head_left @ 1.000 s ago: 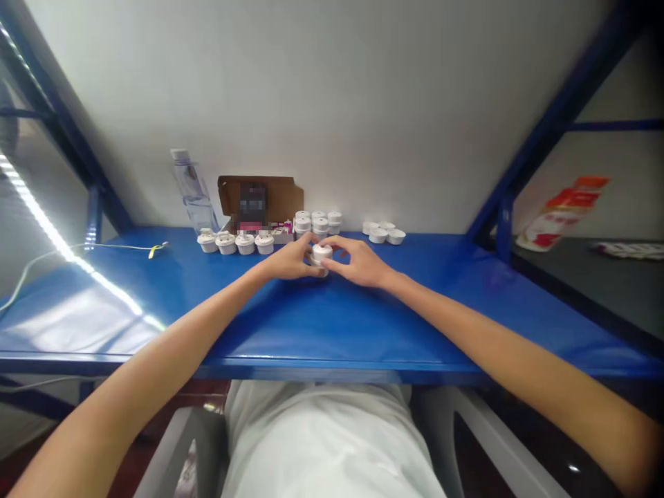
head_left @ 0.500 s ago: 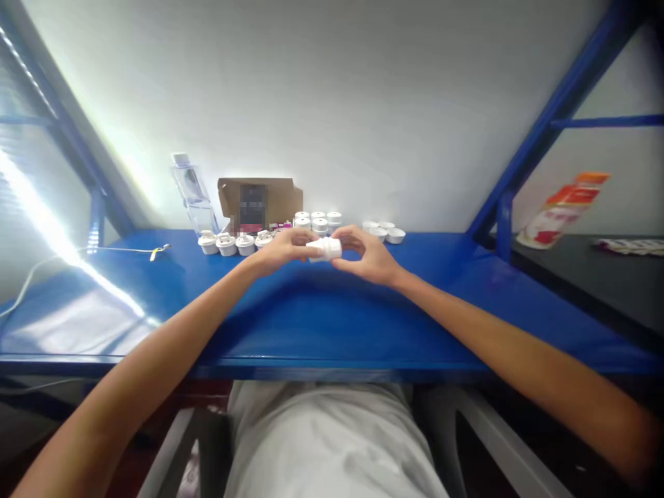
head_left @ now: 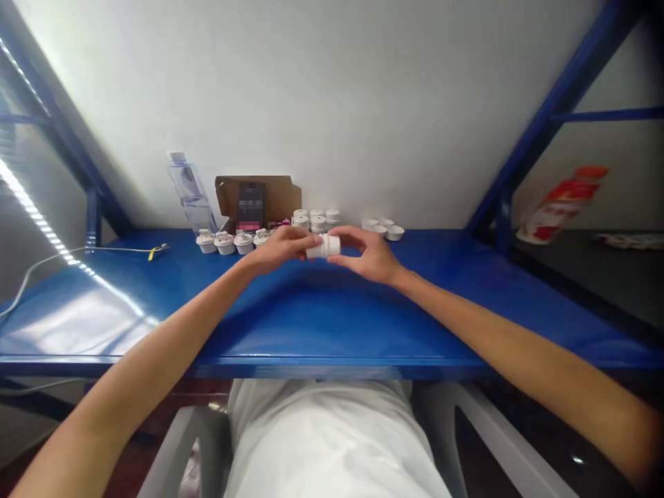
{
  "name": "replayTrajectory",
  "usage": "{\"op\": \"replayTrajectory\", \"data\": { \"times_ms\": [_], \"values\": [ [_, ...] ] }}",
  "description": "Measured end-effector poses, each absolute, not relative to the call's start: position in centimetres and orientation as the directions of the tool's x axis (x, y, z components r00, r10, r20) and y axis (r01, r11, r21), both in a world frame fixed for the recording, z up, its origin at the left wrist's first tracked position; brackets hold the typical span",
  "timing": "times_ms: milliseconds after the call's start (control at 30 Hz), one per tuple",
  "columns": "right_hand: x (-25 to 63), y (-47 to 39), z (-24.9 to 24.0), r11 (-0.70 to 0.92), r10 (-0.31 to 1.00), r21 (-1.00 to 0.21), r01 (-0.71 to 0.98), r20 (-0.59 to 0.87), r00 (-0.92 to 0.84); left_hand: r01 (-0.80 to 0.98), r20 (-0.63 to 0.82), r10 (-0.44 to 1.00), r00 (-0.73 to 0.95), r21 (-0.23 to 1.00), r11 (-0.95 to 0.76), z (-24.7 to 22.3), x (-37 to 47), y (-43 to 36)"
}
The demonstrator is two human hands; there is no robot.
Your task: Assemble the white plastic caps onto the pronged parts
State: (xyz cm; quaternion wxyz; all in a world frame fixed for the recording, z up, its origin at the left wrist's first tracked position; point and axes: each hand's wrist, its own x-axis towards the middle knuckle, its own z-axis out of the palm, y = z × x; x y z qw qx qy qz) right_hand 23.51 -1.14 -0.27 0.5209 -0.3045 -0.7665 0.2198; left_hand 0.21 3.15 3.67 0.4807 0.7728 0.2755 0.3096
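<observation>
A small white plastic cylinder (head_left: 330,246), seemingly two round parts end to end, is held level just above the blue table. My left hand (head_left: 283,249) pinches its left end between thumb and fingers. On the other side, my right hand (head_left: 372,257) grips the right end, thumb below and fingers above. Just left of my left hand stands a row of white round pieces (head_left: 225,243) with small raised parts on top. Behind the hands are stacked white round pieces (head_left: 317,223); several white cup-shaped parts (head_left: 395,233) sit to the right.
An open cardboard box (head_left: 284,197) with a dark phone-like panel (head_left: 252,206) stands by the wall. Beside it is a clear bottle (head_left: 191,192). A white cable (head_left: 119,249) with a yellow tie lies left. At right, a red-and-white bottle (head_left: 557,205) stands beyond the blue frame (head_left: 502,211).
The left end of the white piece looked tapered and tilted before; now the piece appears straighter. My left fingers have shifted slightly over it. My right hand keeps its grip.
</observation>
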Motion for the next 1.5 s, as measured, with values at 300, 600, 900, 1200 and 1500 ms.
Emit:
{"op": "replayTrajectory", "data": {
  "times_ms": [300,600,900,1200,1500],
  "values": [
    [22.9,-2.2,0.7,0.682,0.728,-0.659,0.318,0.654,-0.205,0.062,0.184,0.732,0.656,0.953,-0.295,3.4,0.9,2.5],
    [22.5,-1.2,-0.3,0.224,0.959,-0.974,-0.045,0.228,-0.167,-0.004,0.363,0.705,0.609,0.891,-0.454,3.1,1.3,2.4],
    [22.6,-2.6,-0.8,0.732,0.654,-0.563,0.384,0.740,-0.160,0.013,0.243,0.777,0.581,0.952,-0.307,4.7,1.0,1.1],
    [22.8,-2.7,-0.1,0.831,0.514,-0.375,0.412,0.802,-0.306,0.030,0.073,0.808,0.584,0.993,-0.111,3.0,1.9,1.4],
    [22.2,-1.4,-0.3,0.330,0.939,-0.943,0.046,0.323,-0.116,0.038,0.467,0.648,0.602,0.794,-0.607,2.4,1.9,1.7]
  ]
}}
